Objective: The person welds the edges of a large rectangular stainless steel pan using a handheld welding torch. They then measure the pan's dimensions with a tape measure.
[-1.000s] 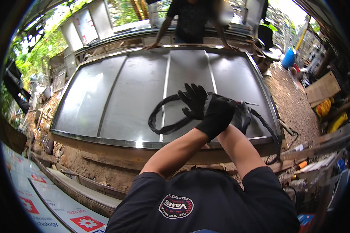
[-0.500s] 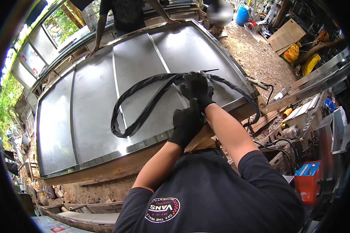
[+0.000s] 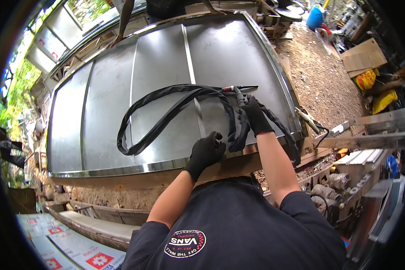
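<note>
Right hand (image 3: pixel 255 116) grips TIG torch (image 3: pixel 240 96); left hand (image 3: pixel 206 154) curls, contents unclear; looped cable (image 3: pixel 166 119) could snag, jerking the torch.

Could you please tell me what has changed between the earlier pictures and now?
The left hand has released the right hand and drawn back leftward to the near edge of the metal panel; the right hand has shifted right and appears to grip the torch. The looped cable still lies on the metal panel, with the co-worker's hands still at its far edge.
</note>
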`<state>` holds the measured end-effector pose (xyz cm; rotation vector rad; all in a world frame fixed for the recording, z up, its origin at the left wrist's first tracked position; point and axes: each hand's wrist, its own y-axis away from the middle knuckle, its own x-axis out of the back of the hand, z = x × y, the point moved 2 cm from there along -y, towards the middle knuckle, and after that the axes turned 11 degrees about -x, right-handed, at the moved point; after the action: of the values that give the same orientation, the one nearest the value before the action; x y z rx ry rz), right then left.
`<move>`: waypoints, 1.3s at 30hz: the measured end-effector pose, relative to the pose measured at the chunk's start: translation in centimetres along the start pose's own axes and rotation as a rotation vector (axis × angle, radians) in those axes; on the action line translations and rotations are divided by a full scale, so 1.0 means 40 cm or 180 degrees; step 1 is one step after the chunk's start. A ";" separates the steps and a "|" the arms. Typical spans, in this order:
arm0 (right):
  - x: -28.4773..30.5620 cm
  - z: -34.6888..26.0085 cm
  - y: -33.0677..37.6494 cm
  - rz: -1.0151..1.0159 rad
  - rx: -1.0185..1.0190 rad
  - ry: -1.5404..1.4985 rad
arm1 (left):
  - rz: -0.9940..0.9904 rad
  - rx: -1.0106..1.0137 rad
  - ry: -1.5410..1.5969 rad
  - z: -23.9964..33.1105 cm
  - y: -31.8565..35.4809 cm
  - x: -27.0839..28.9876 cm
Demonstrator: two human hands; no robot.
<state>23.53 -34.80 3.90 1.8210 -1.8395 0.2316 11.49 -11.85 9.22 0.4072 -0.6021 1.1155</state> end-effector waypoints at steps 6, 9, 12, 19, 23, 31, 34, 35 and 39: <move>0.058 0.046 0.085 -0.0694 -0.0984 -0.3227 | 0.0273 0.0092 0.0303 0.046 -0.127 -0.061; 0.103 0.038 0.153 -0.0664 -0.1107 -0.3320 | 0.0546 0.0246 0.0644 0.040 -0.145 -0.088; 0.161 0.005 0.199 -0.0567 -0.0861 -0.3347 | 0.1068 0.0234 0.1574 -0.002 -0.200 -0.109; 0.219 -0.075 0.245 -0.0240 -0.0552 -0.2974 | 0.1790 0.0374 0.3303 0.118 -0.458 -0.028; 0.202 -0.103 0.263 -0.0010 -0.0661 -0.2571 | 0.1291 0.0382 0.3782 0.101 -0.499 -0.052; 0.176 -0.079 0.309 0.0304 -0.1191 -0.2386 | 0.0996 0.0035 0.1959 0.072 -0.544 -0.078; 0.233 -0.091 0.354 0.0618 -0.1389 -0.2632 | 0.0492 -0.0203 0.2713 0.109 -0.561 -0.126; 0.260 -0.080 0.379 0.0766 -0.1447 -0.2601 | 0.0319 -0.0322 0.2620 0.108 -0.560 -0.164; 0.385 -0.091 0.485 0.1789 -0.1534 -0.2336 | -0.0507 -0.1606 0.1102 0.130 -0.563 -0.292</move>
<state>6.53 -45.10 19.13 1.0799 -2.5815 -0.7196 27.31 -32.01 5.64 -0.1703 -0.5103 0.8184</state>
